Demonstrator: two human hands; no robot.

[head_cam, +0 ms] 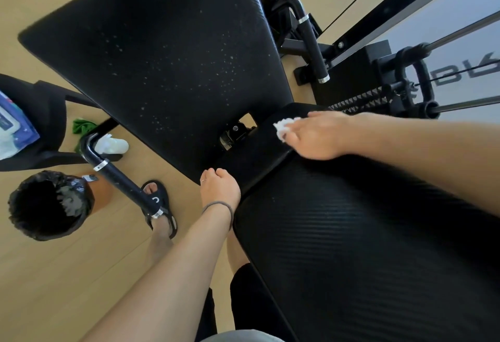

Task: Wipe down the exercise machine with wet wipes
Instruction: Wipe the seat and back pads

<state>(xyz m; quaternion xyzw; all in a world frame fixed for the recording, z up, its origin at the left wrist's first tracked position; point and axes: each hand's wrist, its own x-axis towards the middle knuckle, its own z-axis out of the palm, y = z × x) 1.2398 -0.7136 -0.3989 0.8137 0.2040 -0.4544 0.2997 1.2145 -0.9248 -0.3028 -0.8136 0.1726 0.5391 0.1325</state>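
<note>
nearest the camera, the black ribbed vinyl seat pad (365,247) of the exercise machine is filling the lower right. the left hand (220,188) is resting on the seat pad's near-left corner edge, its fingers curling over the rim and gripping it. just beyond, the right hand (316,133) is lying flat on the pad's far end with straight fingers, pressing a crumpled white wet wipe (282,127) against the surface near the hinge gap. to the left on the pale wooden floor (54,274), a round bin lined with a black bag (50,206) is standing beside a black tubular handle (121,179). farther off, the wide black backrest pad (162,57), speckled with white spots, is tilting away. a wet wipes packet (13,130) is sitting at the far left edge.
</note>
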